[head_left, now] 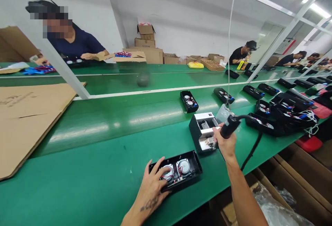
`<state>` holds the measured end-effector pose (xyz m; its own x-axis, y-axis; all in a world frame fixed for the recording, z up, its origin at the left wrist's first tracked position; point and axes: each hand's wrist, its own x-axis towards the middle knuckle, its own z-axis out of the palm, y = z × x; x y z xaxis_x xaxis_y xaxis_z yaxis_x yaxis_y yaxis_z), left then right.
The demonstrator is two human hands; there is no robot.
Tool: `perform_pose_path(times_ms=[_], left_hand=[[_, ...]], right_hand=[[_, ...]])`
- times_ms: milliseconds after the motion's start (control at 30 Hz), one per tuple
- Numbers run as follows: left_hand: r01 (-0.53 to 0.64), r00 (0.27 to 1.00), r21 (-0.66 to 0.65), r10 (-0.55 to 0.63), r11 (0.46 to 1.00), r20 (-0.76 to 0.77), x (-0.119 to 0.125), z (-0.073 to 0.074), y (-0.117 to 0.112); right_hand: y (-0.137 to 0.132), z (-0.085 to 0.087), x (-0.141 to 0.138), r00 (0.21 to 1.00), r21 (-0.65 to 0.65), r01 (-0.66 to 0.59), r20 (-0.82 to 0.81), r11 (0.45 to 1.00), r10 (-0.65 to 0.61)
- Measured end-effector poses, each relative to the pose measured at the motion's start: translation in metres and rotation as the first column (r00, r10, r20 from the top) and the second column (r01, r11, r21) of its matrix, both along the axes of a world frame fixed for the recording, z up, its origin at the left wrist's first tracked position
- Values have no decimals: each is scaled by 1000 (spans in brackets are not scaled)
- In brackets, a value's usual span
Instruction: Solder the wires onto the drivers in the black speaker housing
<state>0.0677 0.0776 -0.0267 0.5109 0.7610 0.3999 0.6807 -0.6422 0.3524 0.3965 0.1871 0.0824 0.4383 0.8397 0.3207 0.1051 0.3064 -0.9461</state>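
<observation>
A flat sheet of brown cardboard (pixel 28 122) is seen at the left on the smooth green tabletop (pixel 103 170). Near the front edge, an open black plastic casing (pixel 178 172) with two round silver speakers is pinned by the left hand (pixel 153 182), its fingers (pixel 160 174) spread flat over the casing's left end. Just behind lies a black-and-white box (pixel 202 130). The right hand (pixel 225 139) is wrapped tightly around a black cylindrical corded tool (pixel 230 125) held above that box. Further black casings (pixel 272 118) crowd the right.
</observation>
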Motion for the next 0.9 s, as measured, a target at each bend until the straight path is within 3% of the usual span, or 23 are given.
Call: perform_pose_path(times_ms=[167, 233, 333, 433, 500, 600, 900], left_hand=[[-8, 1000, -18, 9, 1000, 19, 1, -8, 1], [-5, 1000, -33, 6, 999, 11, 2, -8, 1], [-10, 1000, -74, 8, 997, -16, 3, -6, -1], [-15, 999, -110, 11, 994, -40, 4, -3, -4], [-16, 999, -125, 9, 992, -52, 4, -1, -5], [-18, 998, -131, 10, 991, -62, 5, 0, -6], [-20, 998, -119, 12, 993, -66, 8, -4, -8]], right_hand=[[-38, 0, -11, 965, -124, -262, -66, 957, 255], [-59, 2, -28, 923, -52, -349, -192, 936, 333], [-87, 4, -66, 834, 160, -418, -323, 894, 447], [-102, 0, -107, 762, 297, -487, -314, 821, 566], [-106, -6, -128, 734, 303, -549, -273, 779, 622], [-107, -17, -145, 713, 244, -614, -236, 750, 660], [-108, -39, -150, 744, 111, -635, -177, 765, 644]])
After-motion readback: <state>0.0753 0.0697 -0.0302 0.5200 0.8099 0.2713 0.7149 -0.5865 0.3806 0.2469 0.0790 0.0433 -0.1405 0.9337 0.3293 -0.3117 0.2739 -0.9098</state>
